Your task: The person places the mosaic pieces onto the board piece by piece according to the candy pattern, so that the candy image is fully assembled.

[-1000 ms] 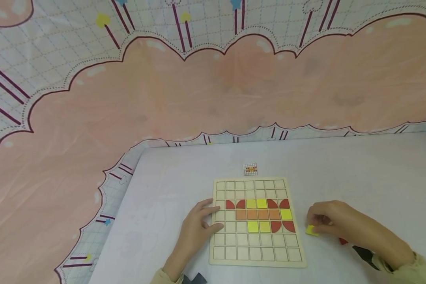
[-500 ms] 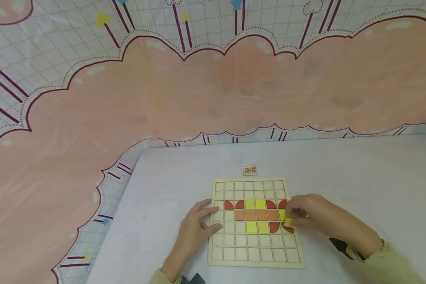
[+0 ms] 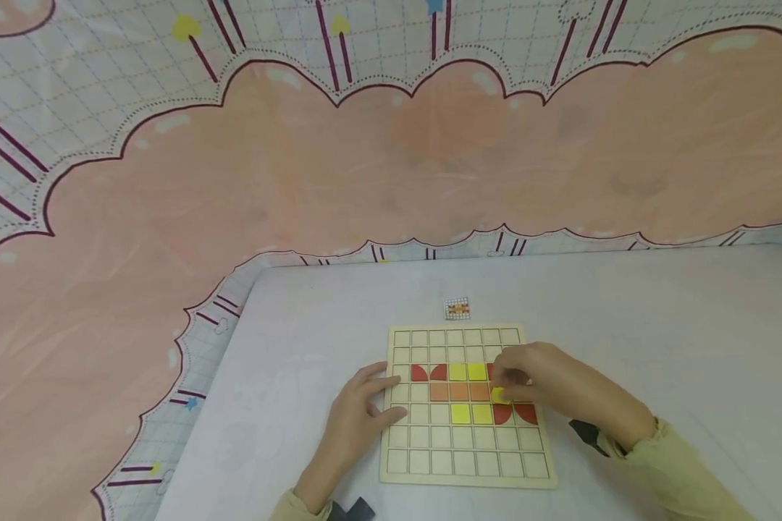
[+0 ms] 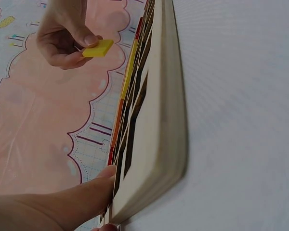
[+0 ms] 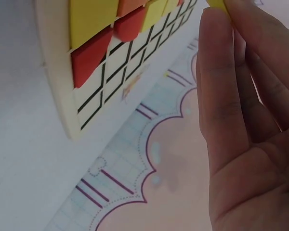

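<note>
A pale wooden grid board (image 3: 463,470) lies on the white table. Set in its middle rows are red quarter-round tiles (image 3: 526,414), yellow square tiles (image 3: 460,414) and orange square tiles (image 3: 458,391). My left hand (image 3: 358,409) rests at the board's left edge, thumb and forefinger spread apart on the rim. Above the right part of the grid, my right hand (image 3: 541,373) pinches a yellow square tile (image 4: 98,48) between thumb and fingers. In the left wrist view this tile is raised off the board. The right hand covers some cells and tiles beneath it in the head view.
A small pattern card (image 3: 457,309) lies just beyond the board's far edge. White table surface (image 3: 658,325) extends to the right. Behind it hangs a cloth (image 3: 378,166) with a pink cloud print.
My right hand has carried the yellow tile leftward from the table right of the board to over the grid. A red piece seen there earlier is now hidden. My left hand stays put.
</note>
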A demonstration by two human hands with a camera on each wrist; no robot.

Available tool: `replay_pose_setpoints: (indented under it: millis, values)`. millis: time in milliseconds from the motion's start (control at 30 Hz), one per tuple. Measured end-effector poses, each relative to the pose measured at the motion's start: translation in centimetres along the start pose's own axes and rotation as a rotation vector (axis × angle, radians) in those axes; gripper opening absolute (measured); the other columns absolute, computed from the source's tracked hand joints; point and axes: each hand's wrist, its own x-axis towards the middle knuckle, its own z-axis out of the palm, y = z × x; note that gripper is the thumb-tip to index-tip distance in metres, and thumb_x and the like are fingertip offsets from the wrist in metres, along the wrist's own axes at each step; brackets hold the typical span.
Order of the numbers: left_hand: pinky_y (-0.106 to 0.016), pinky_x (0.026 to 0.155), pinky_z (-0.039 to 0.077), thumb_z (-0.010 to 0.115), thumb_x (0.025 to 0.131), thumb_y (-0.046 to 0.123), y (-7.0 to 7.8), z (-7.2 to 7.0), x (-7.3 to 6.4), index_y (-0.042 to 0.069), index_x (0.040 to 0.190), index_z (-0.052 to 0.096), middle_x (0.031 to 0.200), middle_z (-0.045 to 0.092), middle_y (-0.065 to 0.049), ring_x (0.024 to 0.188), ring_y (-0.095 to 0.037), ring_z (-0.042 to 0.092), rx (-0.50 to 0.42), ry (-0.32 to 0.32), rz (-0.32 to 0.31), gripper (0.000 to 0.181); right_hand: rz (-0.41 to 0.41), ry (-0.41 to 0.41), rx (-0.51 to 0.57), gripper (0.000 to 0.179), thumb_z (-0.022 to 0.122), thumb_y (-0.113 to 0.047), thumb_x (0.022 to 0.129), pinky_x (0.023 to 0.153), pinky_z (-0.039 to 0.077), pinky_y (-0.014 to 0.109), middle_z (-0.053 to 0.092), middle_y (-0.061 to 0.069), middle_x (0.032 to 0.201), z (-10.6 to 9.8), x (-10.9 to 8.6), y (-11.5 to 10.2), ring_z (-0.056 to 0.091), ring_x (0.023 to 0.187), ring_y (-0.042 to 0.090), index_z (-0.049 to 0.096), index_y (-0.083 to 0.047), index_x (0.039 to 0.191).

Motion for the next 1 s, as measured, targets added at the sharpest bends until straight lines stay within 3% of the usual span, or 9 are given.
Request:
replay_pose_setpoints:
  millis: [1000]
  values:
    - [-0.017, 0.058, 0.049, 0.084, 0.078, 0.019, -0.2, -0.1, 0.0, 0.011, 0.121, 0.070, 0.145, 0.052, -0.005, 0.059, 0.001, 0.053, -0.027, -0.013, -0.014, 0.046, -0.053, -0.048, 0.015, 0.011, 0.077, -0.014, 0.086, 0.064, 0.048, 0.020, 0.057, -0.013, 0.075, 3.6, 6.3, -3.3, 0.050, 0.069, 0.006, 0.068, -0.017, 0.083]
